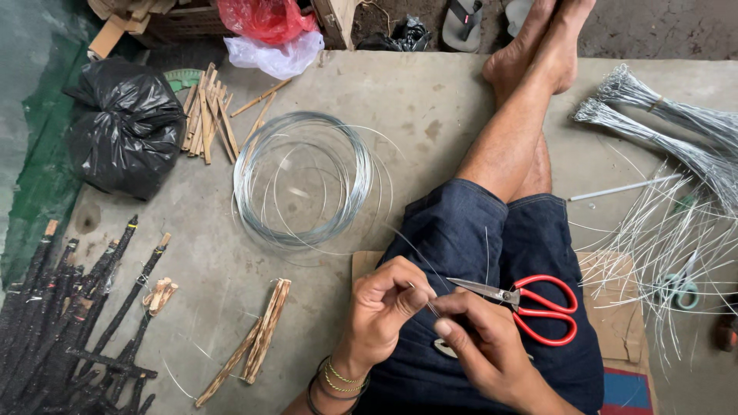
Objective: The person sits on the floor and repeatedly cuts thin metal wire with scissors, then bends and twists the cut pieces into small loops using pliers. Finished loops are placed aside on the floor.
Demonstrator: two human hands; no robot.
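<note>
Head view, one item in work: a thin silver-grey strand of wire (pixel 427 286), being pinched over the lap between both hands. Left hand (pixel 382 305) is closing thumb and forefinger on the strand, other fingers curled in; right hand (pixel 483 344) is pinching it just beside the left fingertips, though whether the strand is being twisted or only held is hard to tell at this fineness.

- Red-handled steel scissors (pixel 530 303): lying on the dark blue denim shorts (pixel 461 230), touching the right hand's knuckles, blades pointing left.
- Large coil of bare silver wire (pixel 301 180): lying flat on the grey concrete floor (pixel 415 100), near the left knee.
- Cut wire lengths, loose and bundled (pixel 669 223): spreading at the right.
- Split bamboo sticks (pixel 265 334): lying beside the left wrist.
- Black-wrapped sticks (pixel 69 315): heaped at far left.

Handling note, as judgement: the pinches are best kept close together so the short span stays stiff, with the free end pointing away from the face.
</note>
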